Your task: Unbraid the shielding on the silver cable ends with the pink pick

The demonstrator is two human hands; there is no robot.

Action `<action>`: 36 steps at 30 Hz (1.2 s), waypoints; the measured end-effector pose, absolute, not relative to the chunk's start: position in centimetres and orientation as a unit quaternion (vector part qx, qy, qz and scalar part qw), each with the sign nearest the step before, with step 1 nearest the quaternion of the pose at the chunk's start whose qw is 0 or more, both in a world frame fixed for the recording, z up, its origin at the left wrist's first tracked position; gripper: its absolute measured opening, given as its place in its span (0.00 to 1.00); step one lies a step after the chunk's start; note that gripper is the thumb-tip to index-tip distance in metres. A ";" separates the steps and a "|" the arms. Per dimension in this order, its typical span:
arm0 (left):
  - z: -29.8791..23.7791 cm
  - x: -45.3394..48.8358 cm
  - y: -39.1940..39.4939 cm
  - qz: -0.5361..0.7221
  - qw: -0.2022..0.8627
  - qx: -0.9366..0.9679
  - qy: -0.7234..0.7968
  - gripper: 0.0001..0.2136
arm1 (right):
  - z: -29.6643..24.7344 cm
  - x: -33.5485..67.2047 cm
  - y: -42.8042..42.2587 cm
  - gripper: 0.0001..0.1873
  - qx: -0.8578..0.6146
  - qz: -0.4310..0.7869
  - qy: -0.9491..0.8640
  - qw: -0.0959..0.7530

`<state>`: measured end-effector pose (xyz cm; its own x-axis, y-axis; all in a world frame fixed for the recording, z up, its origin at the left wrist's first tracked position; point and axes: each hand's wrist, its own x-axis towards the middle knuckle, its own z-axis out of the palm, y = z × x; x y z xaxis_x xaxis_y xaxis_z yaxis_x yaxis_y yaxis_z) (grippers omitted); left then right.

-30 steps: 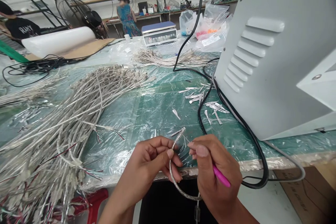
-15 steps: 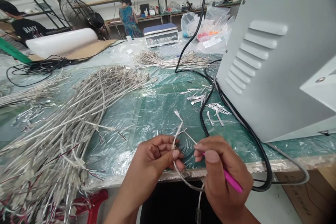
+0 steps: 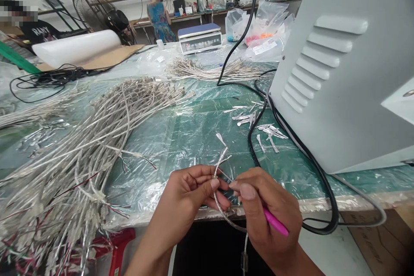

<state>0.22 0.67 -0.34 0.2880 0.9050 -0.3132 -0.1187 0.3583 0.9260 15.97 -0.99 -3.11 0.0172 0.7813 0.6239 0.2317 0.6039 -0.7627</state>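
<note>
Between thumb and fingers, my left hand [image 3: 194, 198] pinches a thin braided cable [image 3: 223, 212] near its frayed, silvery end, which points up and away over the table edge. The cable loops down below my right hand, where a small dark piece sits on it. My right hand [image 3: 268, 211] is closed round a pink-handled tool [image 3: 275, 222] with a thin metal shaft. The shaft's tip meets the braid just above my left fingertips; its exact shape is hidden. A large bundle of similar cables [image 3: 106, 125] lies to the left.
Silvery foil strips [image 3: 271, 131] lie beyond my right hand. A grey vented machine [image 3: 343, 95] stands on the right, with a black cord [image 3: 254, 148] running beside it. Further back are a weighing scale [image 3: 199, 39] and plastic bags [image 3: 258, 30]. Two people work in the background.
My right hand has moved left with the pink-handled tool, bringing its shaft in against the cable end. My left hand keeps its pinch in nearly the same place.
</note>
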 end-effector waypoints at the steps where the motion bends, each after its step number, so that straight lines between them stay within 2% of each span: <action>1: -0.3 0.2 0.7 0.376 0.681 0.425 0.464 0.08 | -3.1 16.0 -1.0 0.10 -0.382 0.228 -0.664 0.601; 19: 0.1 0.2 0.5 0.364 0.690 0.435 0.449 0.08 | -3.2 15.9 -1.2 0.09 -0.405 0.222 -0.649 0.604; 29: -0.3 -0.4 0.4 0.363 0.691 0.444 0.439 0.09 | -3.2 15.2 -0.3 0.08 -0.528 0.182 -0.529 0.639; 36: -0.1 -0.4 0.6 0.359 0.702 0.438 0.432 0.08 | -3.3 16.2 -1.3 0.11 -0.357 0.239 -0.642 0.635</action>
<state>-0.36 0.58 -0.14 0.3690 0.8823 -0.2922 -0.1258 0.3590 0.9248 16.15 -1.29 -3.28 0.0604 0.7620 0.6447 0.1541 0.6310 -0.7603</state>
